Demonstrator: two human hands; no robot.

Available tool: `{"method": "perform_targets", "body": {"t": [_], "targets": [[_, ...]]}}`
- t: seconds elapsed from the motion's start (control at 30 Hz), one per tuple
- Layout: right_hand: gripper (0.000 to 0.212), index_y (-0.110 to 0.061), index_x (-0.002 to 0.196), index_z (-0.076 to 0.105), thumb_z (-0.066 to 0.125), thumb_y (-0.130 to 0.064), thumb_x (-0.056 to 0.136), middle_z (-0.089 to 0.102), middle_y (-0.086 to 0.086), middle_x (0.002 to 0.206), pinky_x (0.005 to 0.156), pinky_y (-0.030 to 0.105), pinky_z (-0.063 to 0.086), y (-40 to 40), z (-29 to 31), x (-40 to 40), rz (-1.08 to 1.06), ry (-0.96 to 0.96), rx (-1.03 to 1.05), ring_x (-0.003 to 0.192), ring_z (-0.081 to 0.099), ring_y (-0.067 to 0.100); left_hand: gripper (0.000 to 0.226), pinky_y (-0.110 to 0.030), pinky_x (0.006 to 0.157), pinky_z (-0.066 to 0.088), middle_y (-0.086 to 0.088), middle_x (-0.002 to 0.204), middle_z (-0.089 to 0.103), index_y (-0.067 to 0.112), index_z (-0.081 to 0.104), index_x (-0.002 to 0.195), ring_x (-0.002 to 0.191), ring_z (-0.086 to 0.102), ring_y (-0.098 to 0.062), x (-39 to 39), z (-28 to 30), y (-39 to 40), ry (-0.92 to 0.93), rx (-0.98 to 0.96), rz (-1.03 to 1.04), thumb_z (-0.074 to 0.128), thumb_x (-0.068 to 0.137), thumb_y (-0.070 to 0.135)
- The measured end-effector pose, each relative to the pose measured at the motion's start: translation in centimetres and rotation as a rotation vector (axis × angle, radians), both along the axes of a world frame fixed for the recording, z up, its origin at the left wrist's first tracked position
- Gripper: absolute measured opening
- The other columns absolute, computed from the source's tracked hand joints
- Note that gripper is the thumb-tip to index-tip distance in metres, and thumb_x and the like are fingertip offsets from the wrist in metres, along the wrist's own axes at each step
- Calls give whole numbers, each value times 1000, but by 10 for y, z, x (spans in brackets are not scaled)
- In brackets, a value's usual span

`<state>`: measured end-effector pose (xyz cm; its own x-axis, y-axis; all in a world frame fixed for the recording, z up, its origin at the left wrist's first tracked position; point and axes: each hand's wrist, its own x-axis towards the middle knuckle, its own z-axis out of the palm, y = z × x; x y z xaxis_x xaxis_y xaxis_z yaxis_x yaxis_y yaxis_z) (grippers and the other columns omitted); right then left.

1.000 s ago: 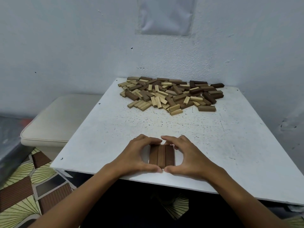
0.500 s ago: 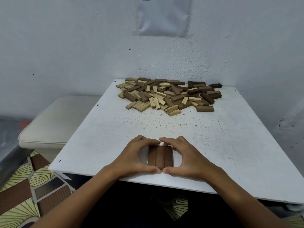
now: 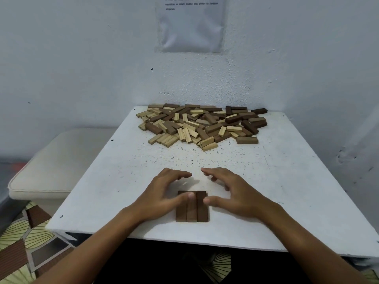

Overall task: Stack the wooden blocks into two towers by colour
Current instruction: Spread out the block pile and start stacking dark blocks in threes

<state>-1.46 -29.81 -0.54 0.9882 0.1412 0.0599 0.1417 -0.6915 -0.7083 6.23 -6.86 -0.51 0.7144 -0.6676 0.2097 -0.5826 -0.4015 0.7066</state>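
Three dark brown blocks (image 3: 192, 211) lie flat side by side near the front edge of the white table (image 3: 276, 191), forming one row. My left hand (image 3: 164, 191) hovers just left of and above them, fingers spread, thumb over the row's left half. My right hand (image 3: 231, 191) is lifted on the right, fingers apart, thumb tip near the right block. Neither hand holds anything. A mixed heap of light and dark wooden blocks (image 3: 203, 126) lies at the far side of the table.
A single dark block (image 3: 247, 140) lies at the heap's right front. A cream cushioned seat (image 3: 55, 160) stands left of the table. The wall is close behind and to the right, with a paper sheet (image 3: 191, 23) on it. Patterned floor shows at lower left.
Both hands were pressed around the three dark blocks, squaring them together. Now they have let go, lifted and opened, moving forward. The row stays in place.
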Motion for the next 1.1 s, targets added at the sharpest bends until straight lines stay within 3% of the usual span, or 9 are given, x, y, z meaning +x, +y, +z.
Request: {"method": "perform_targets", "body": {"t": [0.1,0.23,0.4,0.53,0.73,0.87,0.97,1.03,1.1], "targets": [[73,-43,141,39,63,-66,76,44,-14,144,96,27,44,-25,2,17,-106,-44,-4,124,45,0,52,-18,81,41,25,112,57,36,60,118,109,49,3,19,7,-24,-71,18,-2,54,77,68],[60,-31,140,46,65,-49,87,43,-7,146,108,35,37,-70,0,44,-231,-80,-168,134,39,11,56,-35,92,46,5,121,63,22,62,123,114,49,-9,44,14,-68,-201,103,-57,54,82,60],[42,-22,133,56,59,-36,93,50,0,140,105,39,39,-122,-1,84,-398,-192,-309,129,44,20,58,-34,108,35,-1,143,50,17,50,138,134,38,-14,59,23,-139,-303,297,-195,61,90,46],[48,-16,142,46,51,-33,98,37,5,152,111,39,30,-150,0,110,-472,-137,-386,141,31,24,68,-31,114,22,-1,158,27,14,34,149,147,16,-16,66,17,-178,-331,405,-257,54,93,49],[63,-19,154,23,29,-52,101,11,-4,162,121,39,14,-166,-11,123,-343,4,-388,150,4,15,77,-38,121,1,-6,163,-3,11,5,155,149,-8,-20,70,-2,-205,-354,480,-277,34,99,56],[61,-21,153,25,28,-52,101,12,-7,162,119,36,19,-166,-10,105,-337,-4,-452,149,6,10,70,-34,120,7,-4,162,15,14,13,155,149,6,-19,67,-2,-203,-362,378,-245,35,100,52],[61,-22,152,28,28,-53,100,15,-6,162,116,35,23,-160,-4,85,-327,-1,-510,148,12,11,57,-35,113,27,-3,154,35,17,33,149,145,26,-21,63,2,-189,-387,293,-277,40,100,46],[61,-21,152,30,29,-53,100,18,-4,161,113,33,26,-152,0,69,-333,-7,-538,147,18,13,47,-36,95,49,-4,139,53,16,50,137,126,51,-22,61,3,-174,-419,202,-295,44,98,41],[61,-21,151,31,31,-53,99,20,-3,161,112,32,28,-141,2,51,-338,-21,-575,146,22,14,42,-36,78,56,-5,122,64,12,62,122,104,63,-21,60,4,-158,-437,125,-329,47,93,37]]}}
